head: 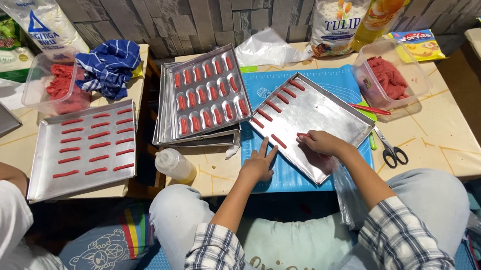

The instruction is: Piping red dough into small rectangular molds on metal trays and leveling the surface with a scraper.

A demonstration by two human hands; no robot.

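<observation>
A metal baking tray lies tilted on a blue mat and holds a row of thin red dough sticks along its far-left edge. My left hand rests with fingers spread on the tray's near-left edge, beside the nearest stick. My right hand sits on the tray with its fingertips pinched on a small red dough piece. A clear plastic tub of red dough stands to the right of the tray.
A stack of moulded trays filled with red pieces sits left of the mat, with a squeeze bottle in front. Scissors and a red stick lie at right. Another person's tray of sticks, tub and blue cloth are at left.
</observation>
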